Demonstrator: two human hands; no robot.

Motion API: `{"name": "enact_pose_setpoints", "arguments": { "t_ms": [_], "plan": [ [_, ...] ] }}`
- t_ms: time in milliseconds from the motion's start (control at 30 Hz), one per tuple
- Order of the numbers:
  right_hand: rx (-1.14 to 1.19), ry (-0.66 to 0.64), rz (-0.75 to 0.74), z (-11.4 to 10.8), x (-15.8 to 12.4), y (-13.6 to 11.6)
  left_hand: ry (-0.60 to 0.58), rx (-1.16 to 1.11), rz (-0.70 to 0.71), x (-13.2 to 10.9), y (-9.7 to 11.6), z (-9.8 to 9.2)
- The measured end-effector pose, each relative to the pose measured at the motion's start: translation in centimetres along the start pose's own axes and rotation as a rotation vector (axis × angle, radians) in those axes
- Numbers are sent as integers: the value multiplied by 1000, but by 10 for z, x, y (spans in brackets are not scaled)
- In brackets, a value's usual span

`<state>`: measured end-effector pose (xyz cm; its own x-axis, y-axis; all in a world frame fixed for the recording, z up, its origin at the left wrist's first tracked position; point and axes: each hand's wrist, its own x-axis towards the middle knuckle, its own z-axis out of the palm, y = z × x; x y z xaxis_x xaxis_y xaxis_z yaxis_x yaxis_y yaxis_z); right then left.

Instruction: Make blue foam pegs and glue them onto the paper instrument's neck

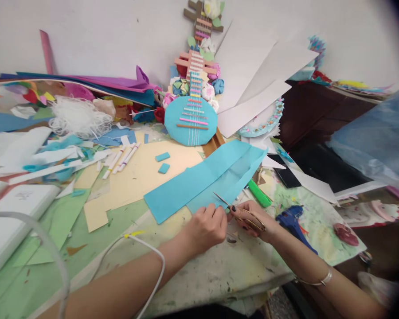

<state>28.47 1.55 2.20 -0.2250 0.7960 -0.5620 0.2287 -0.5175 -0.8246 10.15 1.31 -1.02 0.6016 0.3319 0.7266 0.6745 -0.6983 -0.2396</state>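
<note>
Right grip (256,212) pinching scissors (222,200), left grip (209,227) pinching blue paper (220,183), mostly beyond both.

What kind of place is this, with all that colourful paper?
Probably a craft corner; I can't tell whether at home or in a workshop. The right hand holds scissors near blue paper, with a blue toy-like guitar behind.

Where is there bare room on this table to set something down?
Mostly the tabletop between the left hand, right hand and its near edge. It's crowded around the white string, back left, and the blue glue gun, right.
</note>
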Motion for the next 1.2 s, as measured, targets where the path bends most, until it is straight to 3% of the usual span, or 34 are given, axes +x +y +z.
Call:
{"name": "enact_pose_setpoints", "arguments": {
  "t_ms": [600, 833, 1200],
  "plan": [
    [-110, -25, 16, -2, 4, -3, -3, -37, -8, -4, 2, 1],
    [-43, -21, 23, 0, 4, -11, 9, -44, -9, -1, 3, -2],
    [-76, -50, 14, -2, 10, -2, -3, -69, -7, -2, 3, -1]
  ]
}}
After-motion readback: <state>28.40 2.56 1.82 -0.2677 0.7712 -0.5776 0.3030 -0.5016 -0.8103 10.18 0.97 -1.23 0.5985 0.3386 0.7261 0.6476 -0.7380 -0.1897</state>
